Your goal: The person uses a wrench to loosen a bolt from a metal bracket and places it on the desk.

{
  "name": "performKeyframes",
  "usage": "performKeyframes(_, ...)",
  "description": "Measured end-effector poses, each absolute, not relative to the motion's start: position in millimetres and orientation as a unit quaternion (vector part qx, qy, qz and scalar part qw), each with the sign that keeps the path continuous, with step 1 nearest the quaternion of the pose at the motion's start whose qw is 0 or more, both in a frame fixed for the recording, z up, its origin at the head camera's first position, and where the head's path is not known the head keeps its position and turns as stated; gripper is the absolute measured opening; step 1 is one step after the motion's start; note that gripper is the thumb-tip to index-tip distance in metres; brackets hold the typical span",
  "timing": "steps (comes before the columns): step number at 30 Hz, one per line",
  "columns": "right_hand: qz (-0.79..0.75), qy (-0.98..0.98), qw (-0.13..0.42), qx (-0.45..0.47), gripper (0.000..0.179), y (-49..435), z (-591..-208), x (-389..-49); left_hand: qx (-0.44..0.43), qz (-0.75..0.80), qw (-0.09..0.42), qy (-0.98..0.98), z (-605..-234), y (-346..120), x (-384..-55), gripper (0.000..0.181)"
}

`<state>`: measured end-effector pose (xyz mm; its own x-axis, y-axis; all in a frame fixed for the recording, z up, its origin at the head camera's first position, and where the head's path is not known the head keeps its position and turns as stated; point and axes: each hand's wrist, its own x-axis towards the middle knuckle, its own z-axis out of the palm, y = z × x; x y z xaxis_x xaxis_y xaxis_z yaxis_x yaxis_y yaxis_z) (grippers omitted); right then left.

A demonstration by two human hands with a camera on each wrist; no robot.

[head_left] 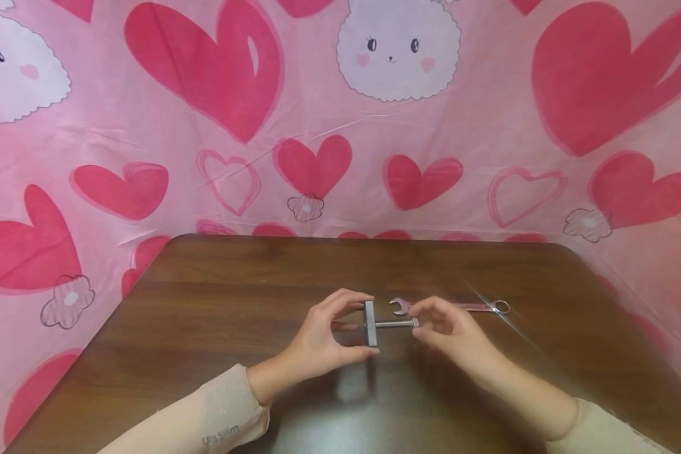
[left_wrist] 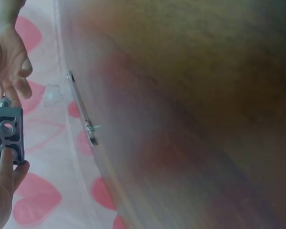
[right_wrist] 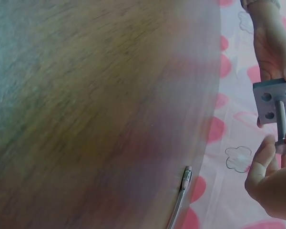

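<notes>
Left wrist view only: holes across the plate (left_wrist: 6, 135) face.

Makeshift home recording corner, dark wood-grain counter (head_left: 204, 302), pink backdrop sheet (head_left: 147, 189) printed with hearts and cartoon bunnies draped behind, a wrench (head_left: 459, 307) lying on top

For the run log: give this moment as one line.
left hand: holds metal plate upright | right hand: pinches bolt end, bolt through plate | wrench: flat on table, untouched
</notes>
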<state>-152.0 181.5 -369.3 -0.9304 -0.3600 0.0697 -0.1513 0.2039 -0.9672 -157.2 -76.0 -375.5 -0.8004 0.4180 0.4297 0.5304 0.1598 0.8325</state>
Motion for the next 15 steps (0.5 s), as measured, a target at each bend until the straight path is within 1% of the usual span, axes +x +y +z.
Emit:
performKeyframes(3, -0.612, 0.765, 0.121, -0.161, 0.033, 183.9, -369.2, -154.4, -0.312, -0.564, 0.050, -0.763, -375.9, -75.8, -156.6, 0.068)
performKeyframes(7, -0.612, 0.761, 0.145, -0.157, 0.030, 185.8, -369.1, -157.5, -0.315, -0.558, 0.051, -0.766, -375.9, -75.1, -156.0, 0.069)
performKeyframes(12, -0.612, 0.763, 0.143, -0.150, 0.030, 185.5, -368.9, -157.8, -0.319, -0.556, 0.052, -0.765, -375.4, -75.2, -155.8, 0.068)
performKeyframes(15, -0.614, 0.764, 0.121, -0.159, 0.030, 185.1, -370.0, -155.8, -0.317, -0.560, 0.049, -0.764, -375.2, -75.2, -155.8, 0.068)
